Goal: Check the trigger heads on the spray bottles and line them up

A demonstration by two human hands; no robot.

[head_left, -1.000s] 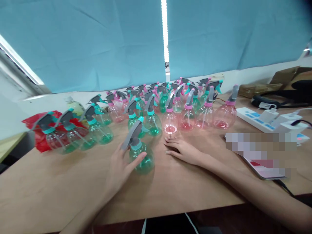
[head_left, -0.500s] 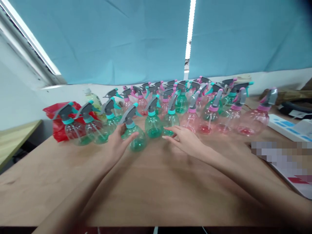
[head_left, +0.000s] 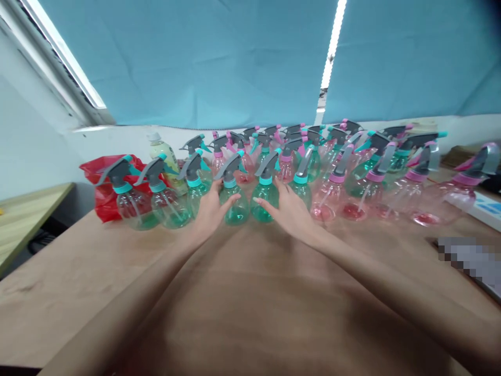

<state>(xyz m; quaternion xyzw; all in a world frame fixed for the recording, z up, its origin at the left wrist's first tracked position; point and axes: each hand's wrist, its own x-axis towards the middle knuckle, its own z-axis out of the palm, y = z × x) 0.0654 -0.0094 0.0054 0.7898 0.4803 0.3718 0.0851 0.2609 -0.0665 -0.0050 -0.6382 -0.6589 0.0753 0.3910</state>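
My left hand (head_left: pixel 209 214) is wrapped round the left side of a clear green spray bottle (head_left: pixel 238 211), its thumb across the front. The bottle stands upright in the front row. My right hand (head_left: pixel 293 211) grips another green spray bottle (head_left: pixel 265 198) just to the right, thumb over its front and fingers at its far side, partly hidden. Both have grey trigger heads and turquoise collars. A third green bottle (head_left: pixel 303 190) is partly behind my right hand. Further left stand more green ones, such as this bottle (head_left: pixel 172 206).
Pink spray bottles (head_left: pixel 354 201) continue the front row rightward, with several mixed ones behind. A red plastic bag (head_left: pixel 105 201) and a pale yellow-green bottle (head_left: pixel 164 151) are at the left. A white and blue device (head_left: pixel 485 209) and a blurred-out flat object (head_left: pixel 473 261) lie at the right.
My left hand has pushed its green bottle back, level with the front row. My right hand has moved from open beside the bottles to round a green one. The view has shifted slightly.
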